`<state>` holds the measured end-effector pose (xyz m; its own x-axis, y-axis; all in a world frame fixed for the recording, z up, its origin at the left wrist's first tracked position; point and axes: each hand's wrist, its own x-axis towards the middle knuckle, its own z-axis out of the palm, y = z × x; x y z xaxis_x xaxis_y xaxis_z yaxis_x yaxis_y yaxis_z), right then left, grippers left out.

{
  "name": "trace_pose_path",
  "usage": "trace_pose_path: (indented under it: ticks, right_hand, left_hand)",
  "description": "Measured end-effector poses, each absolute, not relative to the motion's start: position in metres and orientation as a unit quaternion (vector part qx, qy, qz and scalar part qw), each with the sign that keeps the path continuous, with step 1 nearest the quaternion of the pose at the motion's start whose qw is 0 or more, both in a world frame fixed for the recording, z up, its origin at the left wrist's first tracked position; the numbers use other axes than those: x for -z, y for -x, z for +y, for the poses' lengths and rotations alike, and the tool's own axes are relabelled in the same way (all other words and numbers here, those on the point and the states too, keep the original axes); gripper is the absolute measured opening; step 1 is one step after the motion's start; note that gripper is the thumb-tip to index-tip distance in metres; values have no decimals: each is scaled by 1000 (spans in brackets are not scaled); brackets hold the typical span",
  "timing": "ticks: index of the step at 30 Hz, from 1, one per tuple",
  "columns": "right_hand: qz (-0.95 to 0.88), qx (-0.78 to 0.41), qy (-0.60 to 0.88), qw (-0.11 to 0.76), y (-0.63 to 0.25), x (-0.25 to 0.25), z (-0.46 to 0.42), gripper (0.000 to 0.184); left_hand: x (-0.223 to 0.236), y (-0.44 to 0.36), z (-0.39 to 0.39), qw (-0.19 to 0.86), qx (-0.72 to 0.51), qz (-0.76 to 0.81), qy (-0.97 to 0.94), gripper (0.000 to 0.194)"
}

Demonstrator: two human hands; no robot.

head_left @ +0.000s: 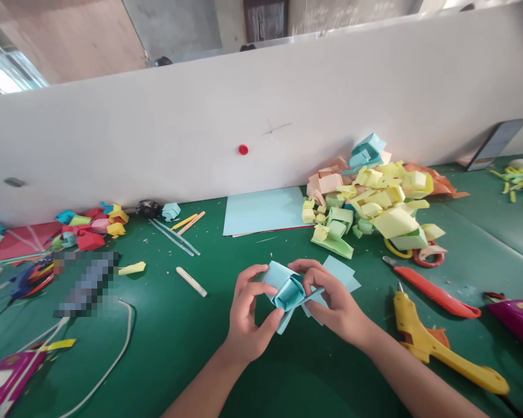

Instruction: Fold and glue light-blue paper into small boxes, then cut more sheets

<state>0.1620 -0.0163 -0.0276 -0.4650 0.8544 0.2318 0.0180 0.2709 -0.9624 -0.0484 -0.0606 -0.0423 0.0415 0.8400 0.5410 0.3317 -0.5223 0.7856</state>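
Observation:
Between both hands, a light blue folded paper piece [288, 290] is held above the green table. My left hand [250, 310] grips its left side, with the thumb below and fingers on top. My right hand [326, 293] pinches the right side, where a narrow folded strip sticks out. The piece has a hollow, box-like middle that faces me. Beneath and behind my right hand lie several light blue paper squares [340, 271], partly covered by it.
A heap of folded paper pieces [392, 203] stands back right, by the white partition [178, 122]. On the right lie a red utility knife [438, 290] and a yellow glue gun [444, 348]. Blue sheets [265, 213] lie behind the hands; a white stick [192, 282] lies left.

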Motion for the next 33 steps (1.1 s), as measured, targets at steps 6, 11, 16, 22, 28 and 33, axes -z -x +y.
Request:
trace_pose_path:
  ticks: [6,11,16,22,28,33]
  right_hand:
    - [-709,-498,321,382,-162,23,-15,20]
    - [-716,-490,334,368,-162,21,-17,19]
    - [-706,-499,329,380,-163,22,-18,15]
    - [-684,-493,337,418,-162,27,-15,6]
    - [-698,-453,347,433,-161,30,-13,6]
    - [-747,-380,324,439,-160,28,-14,7]
  left_hand:
    - [38,49,-60,152,-537,466,-687,12]
    - [33,50,-63,135,-532,437,-713,13]
    - [31,49,-62,141,-525,438,-716,14]
    - [32,49,-59,140,-526,456,-704,8]
    - [35,52,-62,211,-505,447,-707,30]
    - [40,50,-62,291,-461,480,-687,73]
